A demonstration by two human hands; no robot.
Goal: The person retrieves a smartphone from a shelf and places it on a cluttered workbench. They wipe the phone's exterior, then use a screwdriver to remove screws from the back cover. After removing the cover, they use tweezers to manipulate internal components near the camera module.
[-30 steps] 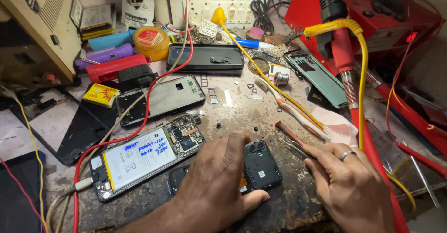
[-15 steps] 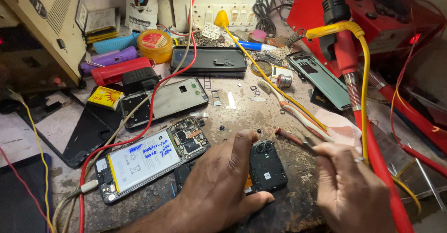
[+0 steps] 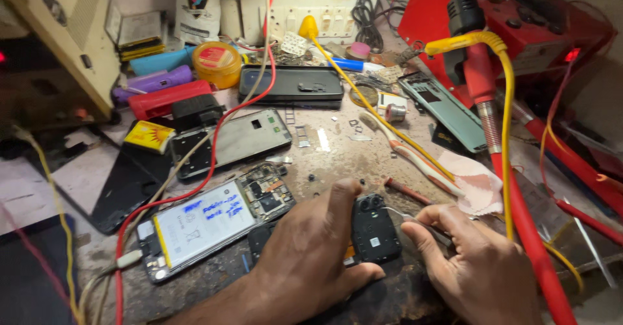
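Observation:
My left hand [image 3: 305, 260] presses down on a small black phone part [image 3: 374, 231] with camera openings, thumb below it and forefinger above it, on the worn bench. My right hand [image 3: 477, 270] pinches thin metal tweezers [image 3: 402, 216] whose tip touches the part's upper right edge. An opened phone with a white battery and bare circuit board [image 3: 214, 227] lies just left of my left hand, with a red wire and a cable running to it.
A silver phone back frame [image 3: 240, 142], a black phone [image 3: 291, 83], a yellow tin [image 3: 216, 62], a screwdriver [image 3: 415, 153], a pink cloth [image 3: 477, 185] and a red tool with a yellow cable [image 3: 500, 104] crowd the bench. A beige box [image 3: 58, 33] stands far left.
My right hand has closed in from the right and now holds tweezers against the black part. My left forefinger has shifted onto the part's top edge.

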